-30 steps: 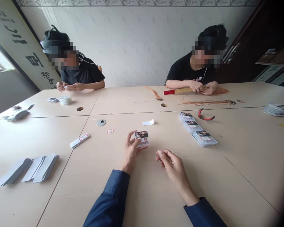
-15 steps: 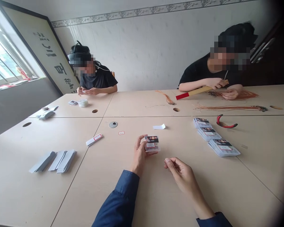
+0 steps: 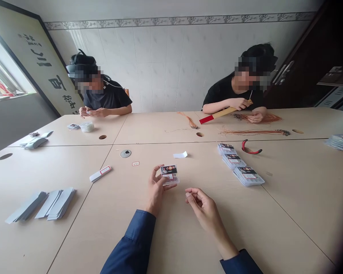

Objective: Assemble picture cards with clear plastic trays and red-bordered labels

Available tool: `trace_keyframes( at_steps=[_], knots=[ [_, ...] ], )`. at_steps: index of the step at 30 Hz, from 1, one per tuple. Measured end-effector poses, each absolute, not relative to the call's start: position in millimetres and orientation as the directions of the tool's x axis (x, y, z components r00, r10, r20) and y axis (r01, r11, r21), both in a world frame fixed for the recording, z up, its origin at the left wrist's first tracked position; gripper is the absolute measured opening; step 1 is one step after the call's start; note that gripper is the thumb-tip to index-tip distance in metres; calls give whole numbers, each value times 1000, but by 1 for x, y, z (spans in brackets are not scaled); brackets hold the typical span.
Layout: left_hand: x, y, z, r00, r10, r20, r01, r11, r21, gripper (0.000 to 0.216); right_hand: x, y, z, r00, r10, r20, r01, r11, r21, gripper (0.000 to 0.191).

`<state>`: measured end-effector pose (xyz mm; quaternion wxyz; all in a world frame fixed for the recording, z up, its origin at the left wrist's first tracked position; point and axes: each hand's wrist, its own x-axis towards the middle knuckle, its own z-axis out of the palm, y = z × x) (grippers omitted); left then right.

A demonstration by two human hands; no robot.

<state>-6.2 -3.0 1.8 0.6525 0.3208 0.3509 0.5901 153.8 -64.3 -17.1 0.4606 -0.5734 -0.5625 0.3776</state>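
In the head view my left hand (image 3: 154,194) is closed around the edge of a small clear plastic box (image 3: 171,173) with a black printed label and a red-edged white sticker. The thumb lies over the front of the box, and the fingers go behind and under it. To the right, a little apart from the box, my right hand (image 3: 204,211) has thumb and fingertips pressed together. Whether a tiny thing sits in that pinch I cannot make out. Beyond the box lies a white paper slip (image 3: 180,155), curled at one end. A small red-edged sticker (image 3: 135,163) lies left of it.
Stacked labelled plastic boxes (image 3: 248,176) stand right, near red-handled pliers (image 3: 251,147). Bundles of white strips (image 3: 57,203) and a strip stack with a red-edged label (image 3: 100,174) lie left. Across the table, two people work; orange wires (image 3: 254,132) lie before one.
The camera view has swung right, so the table things appear farther left, and more boxes show at the right edge. My hands keep nearly the same hold and spacing.
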Motion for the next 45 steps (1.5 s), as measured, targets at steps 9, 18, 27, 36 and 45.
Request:
trace_keyframes(
  at_steps=[9, 18, 27, 36, 45],
  knots=[
    [-2, -4, 7, 83, 992, -99, -484, 127, 866, 59, 150, -66, -9, 100, 991, 88, 345, 49, -937, 50],
    [-1, -5, 9, 118, 988, -97, -439, 140, 887, 57, 150, -54, 3, 133, 987, 94, 326, 46, -944, 40],
    [-2, -1, 5, 134, 984, -117, -476, 168, 863, 56, 141, -7, -1, 156, 917, 367, 455, 263, -851, 37],
    [-1, -1, 1, 161, 985, -66, -421, 129, 898, 37, 142, -11, -5, 100, 887, 451, 468, 358, -808, 33],
    [1, -5, 4, 248, 966, -66, -318, 145, 937, 36, 140, -10, -8, 162, 935, 316, 381, 236, -894, 35]
  ],
)
